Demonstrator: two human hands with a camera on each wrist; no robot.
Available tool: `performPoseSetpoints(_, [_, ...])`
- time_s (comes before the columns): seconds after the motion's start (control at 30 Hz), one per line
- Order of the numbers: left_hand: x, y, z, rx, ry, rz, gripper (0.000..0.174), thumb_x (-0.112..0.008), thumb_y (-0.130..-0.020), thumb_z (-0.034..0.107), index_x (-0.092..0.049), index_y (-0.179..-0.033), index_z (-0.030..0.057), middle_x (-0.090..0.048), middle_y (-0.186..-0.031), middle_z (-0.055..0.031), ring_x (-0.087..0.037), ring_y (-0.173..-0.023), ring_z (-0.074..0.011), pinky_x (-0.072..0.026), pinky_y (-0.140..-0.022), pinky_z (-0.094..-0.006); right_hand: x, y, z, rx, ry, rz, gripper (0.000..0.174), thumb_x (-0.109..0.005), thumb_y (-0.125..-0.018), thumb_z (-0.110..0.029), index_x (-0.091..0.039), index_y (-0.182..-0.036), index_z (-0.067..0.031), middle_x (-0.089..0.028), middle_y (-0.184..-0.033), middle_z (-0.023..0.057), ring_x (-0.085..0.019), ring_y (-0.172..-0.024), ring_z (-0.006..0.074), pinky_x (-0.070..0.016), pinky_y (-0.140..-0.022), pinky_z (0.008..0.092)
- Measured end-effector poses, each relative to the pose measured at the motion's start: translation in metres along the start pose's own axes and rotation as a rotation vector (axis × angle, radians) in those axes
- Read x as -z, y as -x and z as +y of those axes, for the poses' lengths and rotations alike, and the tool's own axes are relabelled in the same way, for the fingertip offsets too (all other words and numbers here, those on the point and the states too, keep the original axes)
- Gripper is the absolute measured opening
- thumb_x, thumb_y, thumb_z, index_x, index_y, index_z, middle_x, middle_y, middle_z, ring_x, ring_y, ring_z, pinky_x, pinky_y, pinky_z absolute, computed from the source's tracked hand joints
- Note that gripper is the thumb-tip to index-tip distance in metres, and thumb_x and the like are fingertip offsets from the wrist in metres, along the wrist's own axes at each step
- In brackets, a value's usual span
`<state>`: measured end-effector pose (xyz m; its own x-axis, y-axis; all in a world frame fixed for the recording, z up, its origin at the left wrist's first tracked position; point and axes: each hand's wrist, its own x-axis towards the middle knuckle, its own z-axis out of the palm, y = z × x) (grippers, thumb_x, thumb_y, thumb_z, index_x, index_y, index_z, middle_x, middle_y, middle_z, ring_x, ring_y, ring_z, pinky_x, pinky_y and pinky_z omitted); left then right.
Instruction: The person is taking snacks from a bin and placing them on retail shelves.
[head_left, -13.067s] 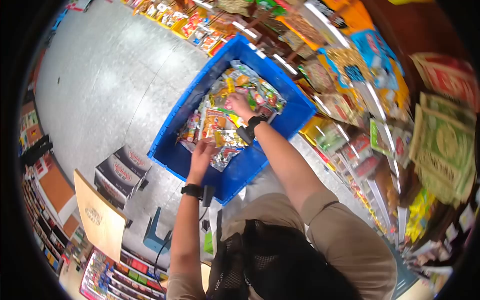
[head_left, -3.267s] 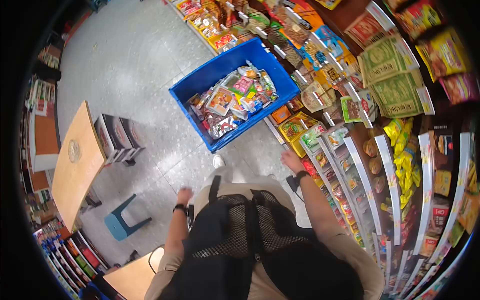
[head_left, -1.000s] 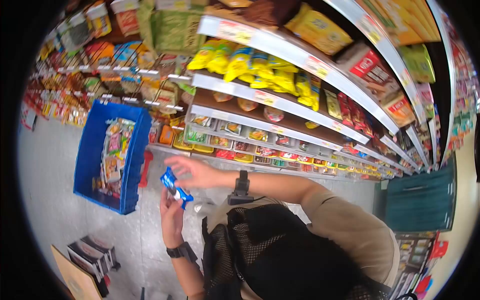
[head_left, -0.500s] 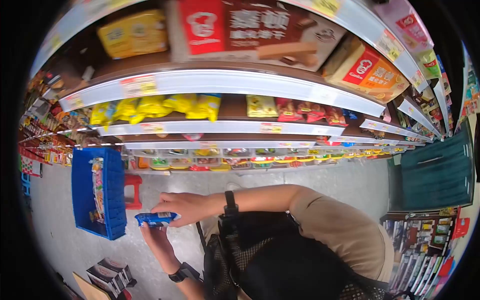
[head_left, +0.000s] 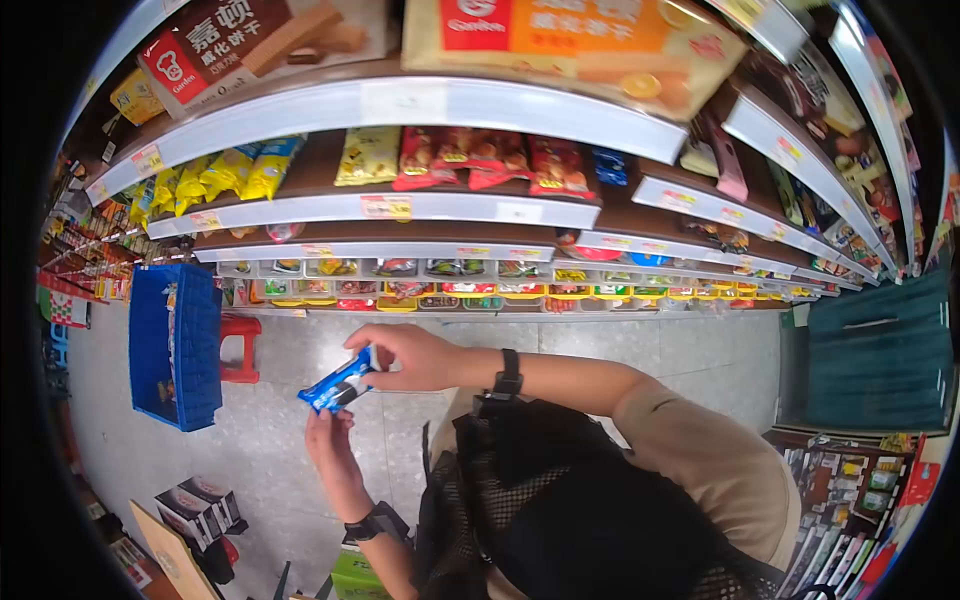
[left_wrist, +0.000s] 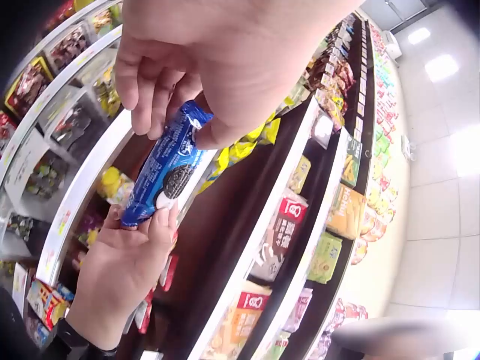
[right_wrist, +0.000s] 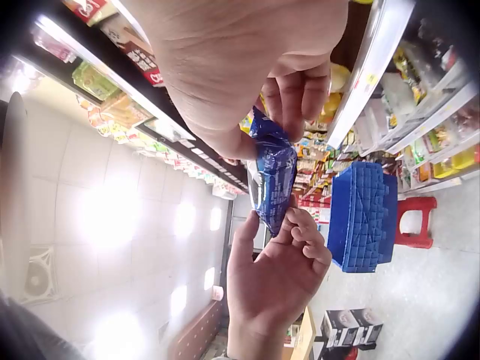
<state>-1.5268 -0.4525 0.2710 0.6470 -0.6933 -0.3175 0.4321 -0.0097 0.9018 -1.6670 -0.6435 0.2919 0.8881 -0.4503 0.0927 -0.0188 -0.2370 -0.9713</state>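
Note:
Between my two hands is a small blue packet of sandwich cookies (head_left: 340,383), with a dark cookie printed on its front (left_wrist: 177,180). My left hand (head_left: 333,460) pinches its lower end with the fingertips. At the other end, my right hand (head_left: 422,358) grips it between thumb and fingers. The right wrist view shows the packet (right_wrist: 273,176) edge-on, the right hand (right_wrist: 240,67) above it and the left hand (right_wrist: 274,289) below. It is held in the air, in front of the shelves.
Snack shelves (head_left: 400,207) run across the front, with red bags (head_left: 466,152), yellow bags (head_left: 272,168) and wafer packs (head_left: 570,55). To the left, a blue bin (head_left: 172,350) stands beside a red stool (head_left: 240,350). Dark cartons (head_left: 200,512) stand on the floor (head_left: 280,470).
Earlier both hands were in the bin among snack packs, then apart and holding nothing. The cookie packet has since come into both hands. The head view has swung right along the shelves.

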Motion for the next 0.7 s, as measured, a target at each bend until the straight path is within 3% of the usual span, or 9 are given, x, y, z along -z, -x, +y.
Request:
performPoseSetpoints(0.07, [-0.024,0.02,-0.025,0.021,-0.013,-0.02,0.021,-0.058,-0.095,0.015,-0.057,-0.111,0.0015,-0.062,-0.077,-0.0026,-0.056,-0.073,-0.0096,-0.0432,-0.071,-0.0232,0.01,0.045,0.01,-0.054,0.054,0.058,0.047,-0.073,-0.081,-0.019,-0.054,-0.123,-0.0073,-0.061,-0.089,0.0062,-0.059,-0.072,0.0137,-0.0487,-0.065,0.0295])
performPoseSetpoints(0.13, [-0.046,0.043,-0.056,0.046,-0.057,-0.031,0.025,-0.06,-0.094,0.016,-0.054,-0.115,0.0042,-0.063,-0.08,-0.0039,-0.058,-0.073,-0.0101,-0.0438,-0.069,-0.0232,0.017,0.094,0.019,-0.082,0.089,0.119,0.043,-0.072,-0.084,-0.017,-0.054,-0.121,-0.0081,-0.059,-0.081,0.0028,-0.056,-0.069,0.0104,-0.0464,-0.061,0.0275])
performPoseSetpoints(0.23, [-0.074,0.08,-0.095,0.046,-0.135,-0.037,0.026,-0.06,-0.095,0.018,-0.053,-0.116,0.0043,-0.066,-0.087,-0.0066,-0.062,-0.076,-0.0115,-0.0448,-0.068,-0.0233,0.024,0.156,0.043,-0.328,-0.061,0.136,0.037,-0.071,-0.084,-0.018,-0.055,-0.115,-0.0067,-0.058,-0.076,0.0038,-0.054,-0.061,0.0107,-0.0448,-0.056,0.027])
performPoseSetpoints(0.27, [-0.08,0.092,-0.104,0.033,-0.17,-0.031,0.026,-0.06,-0.095,0.018,-0.053,-0.116,0.0038,-0.067,-0.09,-0.0078,-0.063,-0.077,-0.012,-0.0452,-0.068,-0.0235,0.031,0.168,0.042,-0.365,-0.105,0.103,0.04,-0.07,-0.086,-0.019,-0.05,-0.119,-0.0065,-0.06,-0.083,0.0061,-0.053,-0.06,0.01,-0.0446,-0.055,0.0261])
performPoseSetpoints(0.4, [-0.093,0.134,-0.12,0.021,-0.163,-0.053,0.028,-0.058,-0.096,0.017,-0.051,-0.12,0.004,-0.068,-0.1,-0.0095,-0.064,-0.082,-0.013,-0.0457,-0.069,-0.0238,0.049,0.196,0.035,-0.28,-0.069,0.088,0.049,-0.07,-0.085,-0.017,-0.044,-0.125,-0.008,-0.061,-0.1,0.0095,-0.053,-0.061,0.0112,-0.0457,-0.058,0.026])
performPoseSetpoints(0.5, [-0.123,0.15,-0.117,-0.007,-0.15,-0.073,0.032,-0.057,-0.095,0.014,-0.05,-0.125,0.0037,-0.067,-0.105,-0.0089,-0.064,-0.086,-0.0131,-0.0454,-0.071,-0.0233,0.075,0.216,0.023,-0.204,0.02,0.007,0.048,-0.069,-0.085,-0.009,-0.044,-0.126,-0.0068,-0.055,-0.094,0.0026,-0.054,-0.072,0.008,-0.0456,-0.064,0.024])
performPoseSetpoints(0.53, [-0.136,0.153,-0.115,-0.006,-0.151,-0.089,0.039,-0.056,-0.094,0.011,-0.048,-0.131,0.0038,-0.064,-0.11,-0.0082,-0.063,-0.094,-0.0133,-0.046,-0.074,-0.0247,0.085,0.224,0.021,-0.215,0.016,0.024,0.049,-0.071,-0.083,-0.009,-0.045,-0.126,-0.0071,-0.054,-0.092,0.0021,-0.054,-0.074,0.0087,-0.0466,-0.065,0.0252])
performPoseSetpoints(0.63, [-0.175,0.15,-0.134,-0.088,-0.177,-0.133,0.044,-0.06,-0.09,0.01,-0.049,-0.133,0.0038,-0.062,-0.106,-0.0049,-0.058,-0.087,-0.0111,-0.0451,-0.075,-0.0233,0.123,0.244,0.032,-0.19,0.155,0.085,0.048,-0.071,-0.083,-0.008,-0.048,-0.125,-0.0078,-0.054,-0.091,0.0021,-0.054,-0.076,0.0086,-0.0471,-0.066,0.0252])
performPoseSetpoints(0.7, [-0.213,0.134,-0.154,-0.201,-0.348,-0.126,0.046,-0.064,-0.088,0.007,-0.052,-0.132,0.0026,-0.056,-0.112,-0.0051,-0.054,-0.088,-0.0107,-0.046,-0.075,-0.0237,0.158,0.255,0.036,-0.161,0.176,0.17,0.047,-0.071,-0.082,-0.008,-0.049,-0.125,-0.0086,-0.055,-0.094,0.0035,-0.054,-0.076,0.0092,-0.0479,-0.067,0.0254])
